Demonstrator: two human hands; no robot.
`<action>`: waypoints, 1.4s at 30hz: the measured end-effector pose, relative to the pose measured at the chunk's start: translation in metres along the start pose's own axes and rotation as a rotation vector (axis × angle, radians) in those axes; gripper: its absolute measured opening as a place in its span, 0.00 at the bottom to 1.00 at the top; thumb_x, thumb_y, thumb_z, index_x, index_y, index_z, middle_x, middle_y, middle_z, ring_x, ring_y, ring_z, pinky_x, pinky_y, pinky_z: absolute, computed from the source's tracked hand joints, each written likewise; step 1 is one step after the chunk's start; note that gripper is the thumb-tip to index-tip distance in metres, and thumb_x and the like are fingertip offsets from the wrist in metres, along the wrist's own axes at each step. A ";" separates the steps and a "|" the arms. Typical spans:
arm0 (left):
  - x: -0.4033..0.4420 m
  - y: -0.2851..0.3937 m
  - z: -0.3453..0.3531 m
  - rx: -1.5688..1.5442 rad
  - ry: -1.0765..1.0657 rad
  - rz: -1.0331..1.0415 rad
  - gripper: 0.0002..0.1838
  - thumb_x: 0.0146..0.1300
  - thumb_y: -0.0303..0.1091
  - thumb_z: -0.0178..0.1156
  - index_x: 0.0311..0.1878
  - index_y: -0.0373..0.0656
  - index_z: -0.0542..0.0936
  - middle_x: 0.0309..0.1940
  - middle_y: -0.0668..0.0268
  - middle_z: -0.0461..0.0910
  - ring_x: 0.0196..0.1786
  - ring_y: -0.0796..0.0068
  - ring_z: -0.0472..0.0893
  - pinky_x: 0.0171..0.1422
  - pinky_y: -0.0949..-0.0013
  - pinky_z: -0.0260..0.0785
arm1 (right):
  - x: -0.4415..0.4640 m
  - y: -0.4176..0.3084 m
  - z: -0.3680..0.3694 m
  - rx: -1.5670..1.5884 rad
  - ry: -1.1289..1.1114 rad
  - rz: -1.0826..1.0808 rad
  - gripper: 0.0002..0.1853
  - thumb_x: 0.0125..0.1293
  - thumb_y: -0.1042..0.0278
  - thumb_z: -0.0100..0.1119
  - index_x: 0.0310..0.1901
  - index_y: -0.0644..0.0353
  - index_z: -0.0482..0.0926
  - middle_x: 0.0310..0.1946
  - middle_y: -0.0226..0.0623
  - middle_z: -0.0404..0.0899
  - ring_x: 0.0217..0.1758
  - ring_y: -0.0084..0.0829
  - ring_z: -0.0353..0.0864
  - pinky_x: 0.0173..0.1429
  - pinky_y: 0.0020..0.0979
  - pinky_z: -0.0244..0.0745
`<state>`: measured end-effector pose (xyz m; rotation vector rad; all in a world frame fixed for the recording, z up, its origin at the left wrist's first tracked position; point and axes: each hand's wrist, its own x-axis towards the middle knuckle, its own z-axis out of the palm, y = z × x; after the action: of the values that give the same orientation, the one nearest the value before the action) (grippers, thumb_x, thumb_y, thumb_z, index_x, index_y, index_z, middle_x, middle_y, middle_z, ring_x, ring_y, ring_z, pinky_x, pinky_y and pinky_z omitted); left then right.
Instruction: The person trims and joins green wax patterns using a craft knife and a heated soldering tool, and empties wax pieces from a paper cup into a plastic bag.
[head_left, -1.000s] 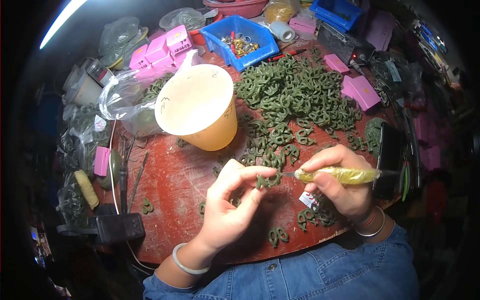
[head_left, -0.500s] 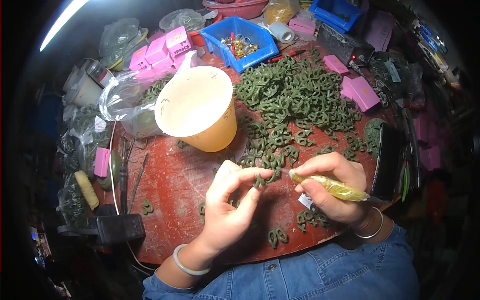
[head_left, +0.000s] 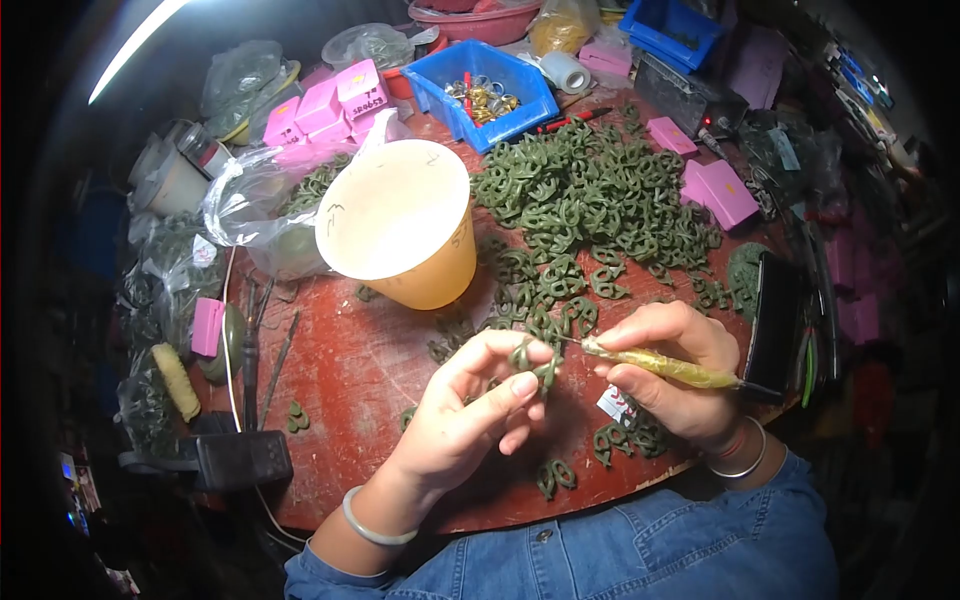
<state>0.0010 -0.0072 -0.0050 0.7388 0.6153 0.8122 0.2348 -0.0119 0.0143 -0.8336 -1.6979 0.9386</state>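
Note:
My left hand [head_left: 465,410] pinches a small dark green openwork piece [head_left: 546,372] between thumb and fingers, with its other fingers curled below. My right hand [head_left: 690,365] grips a pen-like tool [head_left: 670,367] with a yellow wrapped handle, a thin needle tip and a dark rear end. The needle tip points left, close to the held piece; I cannot tell whether it touches. A big heap of similar green pieces [head_left: 590,190] lies beyond my hands. A smaller group [head_left: 630,437] sits below my right hand by a printed white label [head_left: 615,404].
A pale yellow bucket [head_left: 447,270] stands left of the heap. Behind it is a blue bin [head_left: 425,95] holding metal rings. Pink blocks [head_left: 722,195] and a black upright object [head_left: 772,325] are at right. A black box [head_left: 242,462] with a white cable lies front left.
My left hand has turned and opened its lower fingers, tilting the green piece lower. The tool has drawn back slightly, its handle lying flatter. The view has shifted a little.

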 end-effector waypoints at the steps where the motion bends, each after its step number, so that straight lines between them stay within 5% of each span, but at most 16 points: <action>1: 0.000 0.002 0.001 -0.046 0.007 -0.009 0.16 0.73 0.27 0.57 0.62 0.40 0.73 0.46 0.62 0.79 0.38 0.81 0.77 0.29 0.80 0.69 | -0.001 0.002 0.002 0.045 0.033 0.010 0.11 0.64 0.74 0.69 0.47 0.65 0.81 0.39 0.41 0.86 0.39 0.27 0.87 0.44 0.27 0.81; 5: 0.001 0.002 0.004 -0.023 -0.020 0.034 0.18 0.73 0.27 0.56 0.64 0.39 0.72 0.47 0.60 0.79 0.38 0.81 0.77 0.30 0.80 0.71 | -0.001 0.006 -0.006 -0.075 0.043 -0.059 0.10 0.65 0.69 0.69 0.44 0.64 0.84 0.37 0.40 0.86 0.33 0.26 0.84 0.38 0.27 0.77; 16: -0.001 -0.004 0.009 0.433 0.129 0.195 0.16 0.73 0.25 0.56 0.63 0.39 0.73 0.41 0.68 0.77 0.34 0.87 0.75 0.27 0.82 0.70 | 0.002 0.000 0.002 -0.314 -0.040 -0.257 0.14 0.55 0.73 0.76 0.44 0.60 0.86 0.30 0.34 0.81 0.30 0.28 0.81 0.32 0.28 0.76; 20: -0.001 -0.007 0.007 0.466 0.119 0.175 0.15 0.73 0.25 0.56 0.61 0.40 0.74 0.40 0.70 0.77 0.32 0.88 0.75 0.26 0.82 0.69 | 0.003 -0.005 0.005 -0.445 0.122 -0.327 0.15 0.55 0.75 0.76 0.45 0.60 0.86 0.30 0.34 0.80 0.28 0.29 0.80 0.32 0.28 0.76; 23: -0.001 -0.007 0.008 0.354 0.105 0.155 0.15 0.73 0.25 0.56 0.61 0.39 0.75 0.40 0.70 0.78 0.32 0.88 0.75 0.25 0.83 0.68 | 0.003 -0.008 0.000 -0.313 0.036 -0.240 0.14 0.56 0.76 0.74 0.44 0.62 0.85 0.31 0.37 0.82 0.29 0.30 0.81 0.33 0.28 0.77; 26: -0.002 -0.006 0.010 0.380 0.147 0.171 0.15 0.72 0.23 0.56 0.60 0.39 0.75 0.42 0.69 0.79 0.33 0.87 0.76 0.30 0.82 0.70 | 0.003 -0.005 0.000 -0.211 -0.028 -0.171 0.12 0.58 0.77 0.73 0.44 0.63 0.85 0.33 0.39 0.84 0.31 0.30 0.82 0.34 0.29 0.78; 28: -0.002 -0.010 0.010 0.635 0.209 0.304 0.15 0.70 0.20 0.58 0.58 0.37 0.76 0.44 0.67 0.80 0.35 0.83 0.78 0.37 0.78 0.73 | 0.003 -0.001 0.002 -0.409 0.057 -0.185 0.12 0.59 0.75 0.73 0.44 0.63 0.85 0.33 0.38 0.85 0.31 0.30 0.83 0.34 0.29 0.78; 34: 0.003 -0.016 0.003 0.977 0.205 0.616 0.15 0.64 0.16 0.59 0.53 0.34 0.78 0.43 0.60 0.81 0.37 0.74 0.82 0.44 0.72 0.75 | 0.002 -0.004 0.004 -0.277 -0.051 -0.151 0.11 0.58 0.76 0.73 0.43 0.61 0.86 0.33 0.39 0.84 0.32 0.31 0.83 0.35 0.31 0.78; 36: 0.003 -0.016 0.006 0.971 0.218 0.627 0.15 0.64 0.15 0.59 0.53 0.34 0.79 0.42 0.60 0.81 0.37 0.73 0.82 0.44 0.72 0.75 | 0.001 -0.001 0.004 -0.459 0.062 -0.161 0.11 0.58 0.75 0.73 0.43 0.61 0.85 0.33 0.38 0.85 0.32 0.31 0.83 0.35 0.31 0.78; 41: 0.000 -0.012 0.008 0.943 0.228 0.581 0.14 0.65 0.18 0.59 0.53 0.35 0.79 0.41 0.62 0.81 0.38 0.74 0.81 0.44 0.72 0.75 | 0.005 -0.007 0.001 -0.299 -0.039 -0.136 0.09 0.60 0.77 0.70 0.43 0.61 0.85 0.37 0.40 0.85 0.33 0.32 0.84 0.37 0.30 0.79; 42: -0.002 -0.010 0.008 0.756 0.205 0.417 0.15 0.67 0.20 0.60 0.56 0.37 0.77 0.41 0.63 0.81 0.35 0.77 0.80 0.40 0.74 0.73 | 0.005 -0.007 0.002 -0.299 -0.039 -0.136 0.09 0.60 0.77 0.70 0.43 0.61 0.85 0.37 0.40 0.85 0.33 0.32 0.84 0.37 0.30 0.79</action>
<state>0.0104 -0.0161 -0.0080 1.5193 0.9903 1.0527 0.2311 -0.0111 0.0222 -0.8840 -1.9325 0.6206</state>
